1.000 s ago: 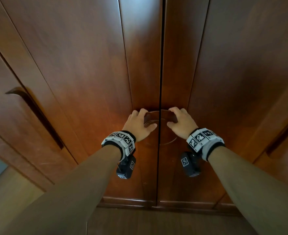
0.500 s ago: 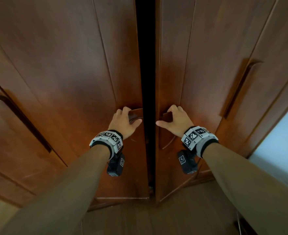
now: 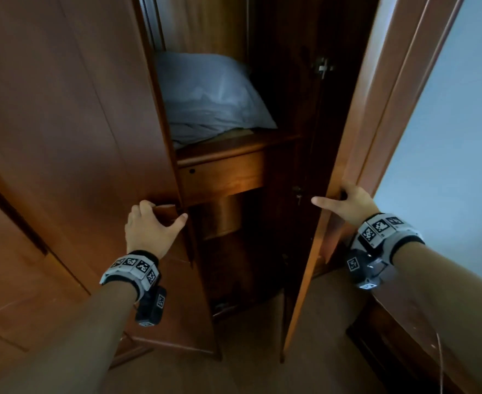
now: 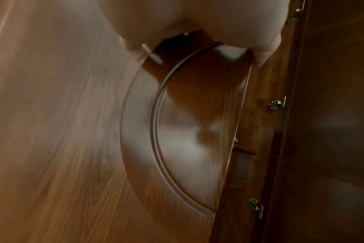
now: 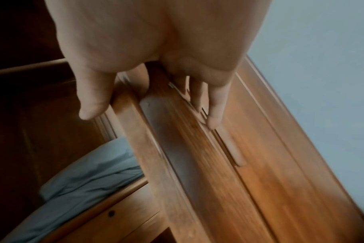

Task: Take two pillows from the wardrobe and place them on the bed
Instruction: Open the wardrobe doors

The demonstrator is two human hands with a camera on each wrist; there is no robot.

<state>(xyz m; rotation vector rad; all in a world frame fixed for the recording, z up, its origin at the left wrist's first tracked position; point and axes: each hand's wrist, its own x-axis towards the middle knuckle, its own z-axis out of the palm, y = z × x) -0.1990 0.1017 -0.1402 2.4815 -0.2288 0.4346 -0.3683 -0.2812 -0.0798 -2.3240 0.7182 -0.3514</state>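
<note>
From the head camera we see our left hand [image 3: 148, 231] curled over the left door's [image 3: 72, 115] curved wooden handle and our right hand [image 3: 347, 204] hooked round the right door's [image 3: 376, 115] edge, thumb out, holding the wardrobe open; a soft, creased pale-blue pillow [image 3: 208, 95] lies on the shelf [image 3: 234, 143] inside, the second one unseen

The left wrist view shows glossy grained wood and an arched moulding [image 4: 156, 131] below the fingers [image 4: 133, 44]

The right wrist view shows fingers [image 5: 214, 106] along the door's grooved face, pillow [image 5: 83, 177] below
</note>
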